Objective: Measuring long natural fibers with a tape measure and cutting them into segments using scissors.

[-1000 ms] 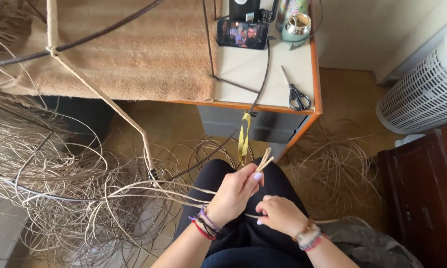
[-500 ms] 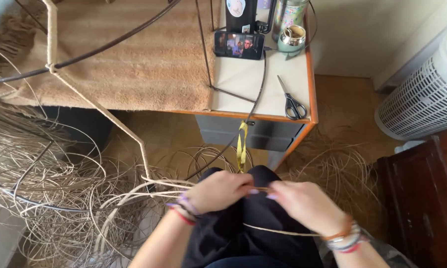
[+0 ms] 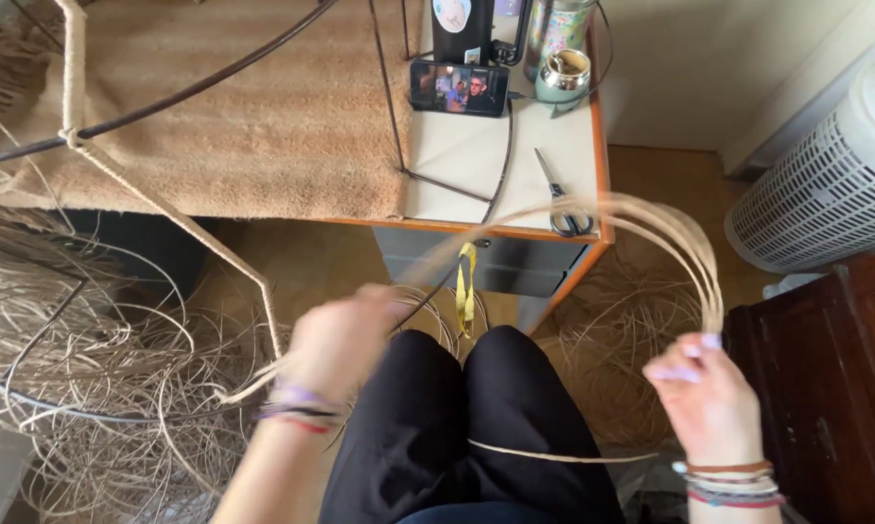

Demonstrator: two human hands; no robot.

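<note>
My left hand (image 3: 338, 340) is blurred with motion at the left of my lap, closed on one end of several pale rattan strands (image 3: 651, 215). The strands arc up over my knees and down to my right hand (image 3: 701, 393), which pinches their other end at the right. Another single strand (image 3: 554, 456) lies across my black-trousered thighs. A big tangle of loose rattan (image 3: 98, 378) is heaped on the floor at my left.
A white desk (image 3: 457, 165) with an orange edge holds scissors (image 3: 561, 199), a phone (image 3: 459, 87) and a metal cup (image 3: 563, 76). A tan rug (image 3: 243, 116) lies on it under a wire frame (image 3: 195, 87). A white slatted basket (image 3: 825, 184) and dark wooden cabinet (image 3: 825, 388) stand right.
My hands were together over my lap. They have swung wide apart, drawing the rattan strands out into a long arc between them.
</note>
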